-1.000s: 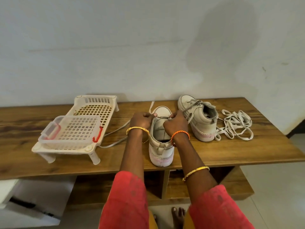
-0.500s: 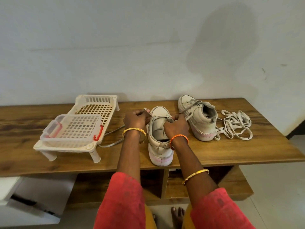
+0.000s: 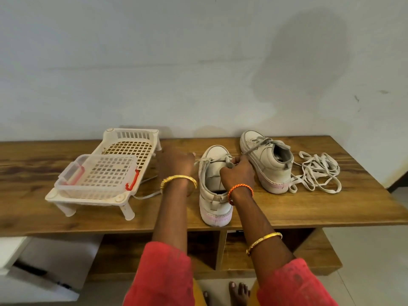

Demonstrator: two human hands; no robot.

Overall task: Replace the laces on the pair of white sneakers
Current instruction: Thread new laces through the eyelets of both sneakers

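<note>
Two white sneakers stand on the wooden table (image 3: pixel 287 208). The near sneaker (image 3: pixel 215 195) points away from me, heel toward the table's front edge. My left hand (image 3: pixel 176 162) is just left of its toe, pinching a grey lace (image 3: pixel 202 160) that runs out of the eyelets. My right hand (image 3: pixel 238 173) rests on the shoe's tongue, fingers closed on the other end of that lace. The second sneaker (image 3: pixel 268 160) stands to the right, laced with a grey lace. A loose pile of pale laces (image 3: pixel 318 173) lies right of it.
A white plastic rack (image 3: pixel 130 149) holding a clear slotted basket (image 3: pixel 99 175) with red clips stands at the table's left. A lace strand trails past its near right leg. The wall is close behind. My bare feet show on the floor below the table's open shelves.
My left hand has moved left and away from the shoe, drawing the lace out sideways. My right hand stayed on the tongue and shifted slightly forward.
</note>
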